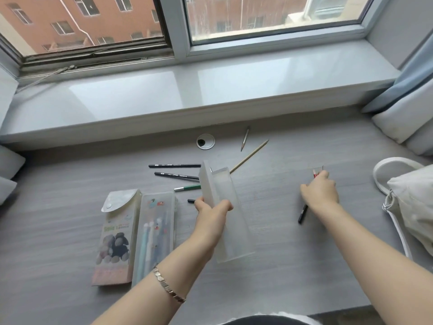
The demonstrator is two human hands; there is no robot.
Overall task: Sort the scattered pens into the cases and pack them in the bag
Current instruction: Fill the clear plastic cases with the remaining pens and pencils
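My left hand [212, 213] grips a frosted translucent pen case [225, 207], tilted up off the grey desk with its lid open. My right hand [319, 192] holds a small bunch of pens [303, 213]; a red tip shows above the fingers and a black pen sticks out below. Two black pencils [174, 165] and a green pen [187, 188] lie left of the case. A grey pencil [244, 138] and a thin wooden stick [249, 156] lie farther back. Two flat cases lie at left: a printed one with sheep [114, 238] and a clear one with pens inside [153, 235].
A white cloth bag [414, 207] with white straps sits at the right edge of the desk [281, 254]. A round cable hole [205, 141] is near the back. A glossy windowsill [187, 95] runs behind. Curtains hang at the right.
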